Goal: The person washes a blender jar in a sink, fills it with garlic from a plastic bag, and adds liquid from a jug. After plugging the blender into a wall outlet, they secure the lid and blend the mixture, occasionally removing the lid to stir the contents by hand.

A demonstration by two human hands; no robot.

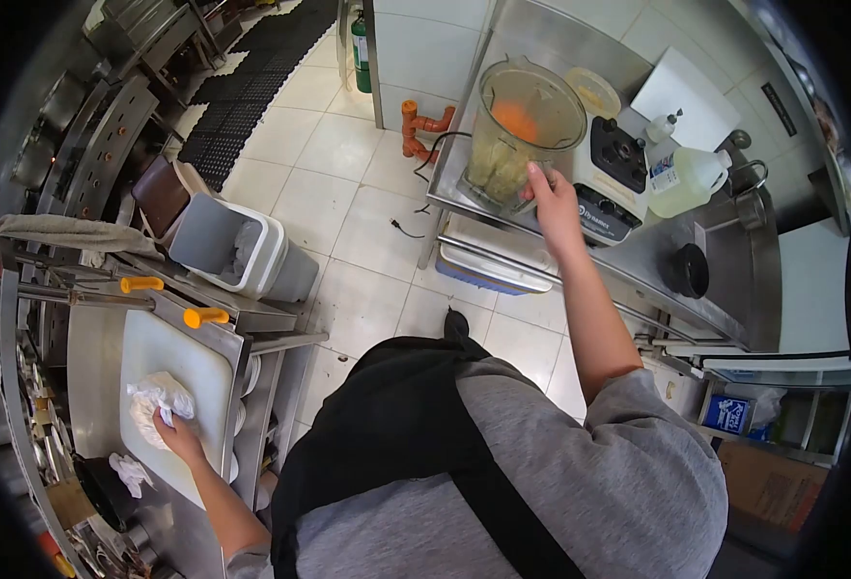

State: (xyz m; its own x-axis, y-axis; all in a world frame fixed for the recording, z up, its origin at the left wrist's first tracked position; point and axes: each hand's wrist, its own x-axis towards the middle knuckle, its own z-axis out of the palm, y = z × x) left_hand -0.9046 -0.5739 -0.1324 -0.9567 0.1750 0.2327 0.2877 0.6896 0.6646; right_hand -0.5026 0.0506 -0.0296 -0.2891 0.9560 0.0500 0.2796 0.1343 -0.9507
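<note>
Head view: at upper centre, the right hand (555, 203) is clasped on the blender jug (520, 135); lower left, the left hand (180, 439) grips a white bundle (158, 398) over a cutting board (179, 343).

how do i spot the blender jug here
Find the steel counter at upper right. At its left end, beside the blender base, the right hand grips the jug. Unlike the pale bottle nearby, it's wide-mouthed, with orange and greenish contents.

Blender jar (522, 130) is smooth, translucent plastic; counter (642, 265), glossy metal; cutting board (169, 343), matt plastic. Crumpled bundle (148, 400): thin plastic or cloth, unclear which. Floor tiles (358, 227) shine.
</note>
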